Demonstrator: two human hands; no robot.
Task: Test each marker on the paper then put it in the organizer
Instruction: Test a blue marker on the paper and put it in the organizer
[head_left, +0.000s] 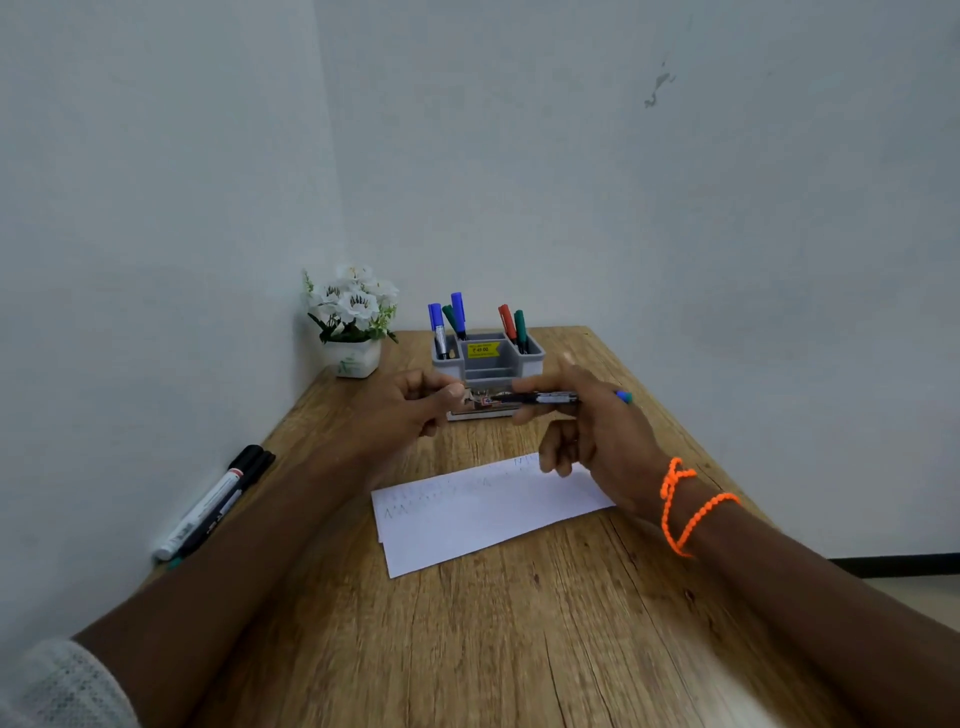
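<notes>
right hand (587, 415) pinches a dark-barrelled marker (540, 398) held level above the wooden table (467, 623), blue end (625, 397) poking past the knuckles; left hand (410, 410) has fingers curled at its near tip, contents too blurred to tell. behind them the grey organizer (488, 361) holds five capped markers; scribbled paper (483, 514) lies below, two markers (218, 501) at the table's left edge.

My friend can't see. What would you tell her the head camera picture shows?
Two hands hold a blue-ended marker level above a paper on a wooden desk: right hand gripping it, left hand at its tip. Behind them, a grey organizer holds five markers.
</notes>
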